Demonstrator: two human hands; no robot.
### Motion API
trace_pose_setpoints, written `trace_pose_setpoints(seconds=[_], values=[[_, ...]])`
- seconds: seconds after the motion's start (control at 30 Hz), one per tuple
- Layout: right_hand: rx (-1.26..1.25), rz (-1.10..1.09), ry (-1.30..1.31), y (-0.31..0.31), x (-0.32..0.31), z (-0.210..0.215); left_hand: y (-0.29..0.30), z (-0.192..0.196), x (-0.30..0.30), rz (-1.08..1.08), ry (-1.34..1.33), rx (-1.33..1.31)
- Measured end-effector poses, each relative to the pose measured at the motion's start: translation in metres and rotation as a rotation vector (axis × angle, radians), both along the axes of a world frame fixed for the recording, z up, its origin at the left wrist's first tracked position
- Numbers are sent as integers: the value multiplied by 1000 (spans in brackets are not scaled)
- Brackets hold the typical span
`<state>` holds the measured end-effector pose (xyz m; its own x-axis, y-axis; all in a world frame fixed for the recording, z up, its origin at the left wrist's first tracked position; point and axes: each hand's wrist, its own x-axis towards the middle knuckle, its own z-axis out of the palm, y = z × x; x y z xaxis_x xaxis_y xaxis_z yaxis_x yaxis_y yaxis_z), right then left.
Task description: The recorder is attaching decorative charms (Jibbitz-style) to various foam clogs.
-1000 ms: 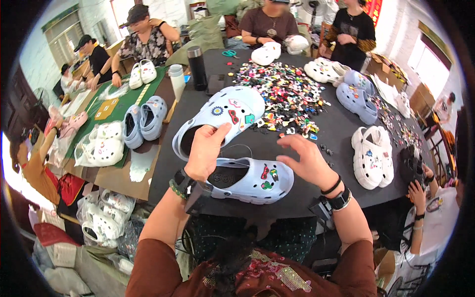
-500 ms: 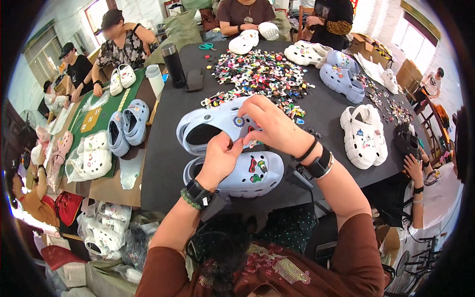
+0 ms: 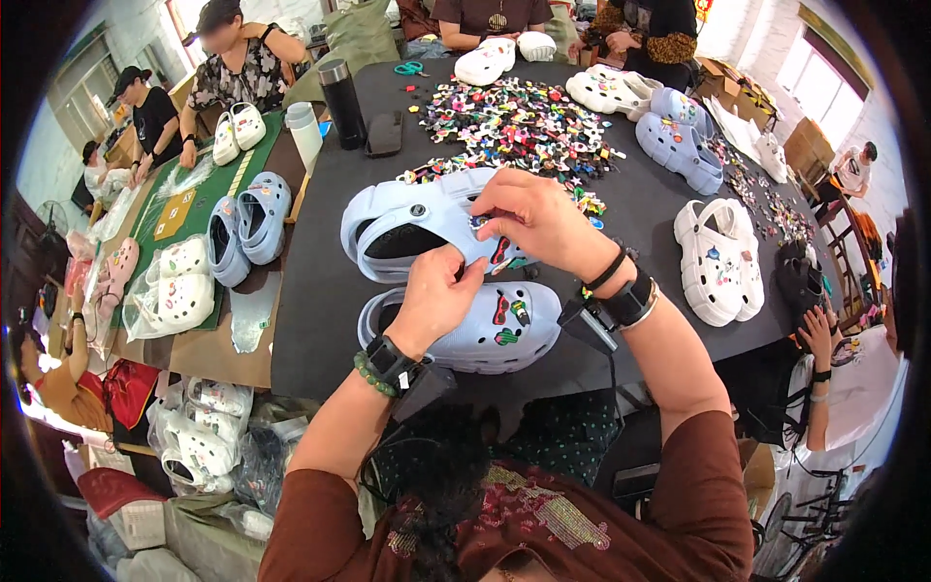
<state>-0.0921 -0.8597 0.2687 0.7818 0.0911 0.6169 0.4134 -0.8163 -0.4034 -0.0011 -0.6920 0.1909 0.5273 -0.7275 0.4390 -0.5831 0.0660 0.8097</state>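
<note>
Two light-blue clogs lie side by side on the black table. My left hand is closed on the opening edge of the farther clog, fingers curled at the rim. With bent fingertips, my right hand pinches a small round blue shoe charm at the top of that clog. A red sunglasses charm shows just below those fingers. The nearer clog bears red sunglasses, a cactus charm and a dark-and-yellow charm. My left wrist partly covers its heel end.
A heap of colourful charms spreads beyond the clogs. White clogs and blue clogs stand to the right. A black tumbler, a dark phone-like case and teal scissors lie farther off. Co-workers sit around the tables.
My right fingertips have moved up and left from the clog's toe area onto the round blue charm. My left hand has shifted from beside the right fingertips to the clog's opening edge.
</note>
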Motion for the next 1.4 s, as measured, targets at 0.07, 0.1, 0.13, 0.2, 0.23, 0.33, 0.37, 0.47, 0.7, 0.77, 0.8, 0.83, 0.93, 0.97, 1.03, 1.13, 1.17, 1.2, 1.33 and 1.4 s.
trace_pose_setpoints(seconds=[0.07,0.1,0.13,0.2,0.23,0.33,0.37,0.47,0.7,0.77,0.8,0.83,0.93,0.97,1.03,1.13,1.17,1.2,1.33,1.4], values=[[8,-1,-30,3,1,-4,1,-1,2,4,0,15],[89,-40,13,6,1,-4,2,-1,4,1,-20,81],[169,-78,57,8,1,-5,3,0,5,-3,-39,147],[228,-83,78,6,2,-6,6,15,2,16,-54,282],[284,-89,99,4,2,-7,6,22,-1,32,-70,415],[565,-141,309,-6,5,-11,4,12,-3,-40,-13,177],[642,-105,291,-12,8,-10,3,8,-3,-41,-15,179],[750,-68,464,-31,10,-1,1,2,-4,-16,-142,-30],[881,-357,390,-60,2,-21,7,2,14,13,455,60],[909,-406,379,-78,-4,-32,4,1,15,-42,659,-13],[943,-427,344,-90,-7,-44,1,2,13,-50,658,-13],[902,-457,346,-110,-13,-57,-3,4,9,-59,669,-32],[474,-715,21,-113,-11,-72,-4,8,7,-46,731,-54],[580,-713,178,-110,-24,-69,-4,9,8,-36,784,-55],[484,-674,129,-96,-34,-68,-5,13,8,-49,811,-38],[380,-545,44,-63,-45,-57,-3,12,17,-78,830,22],[276,-465,45,-50,-48,-50,-1,10,21,-92,824,65],[170,-396,44,-41,-53,-44,-4,12,20,-98,823,68],[-149,-236,58,-19,-53,-36,-14,23,14,-46,794,157],[-187,-267,91,-14,-48,-38,-18,30,9,-30,900,125]])
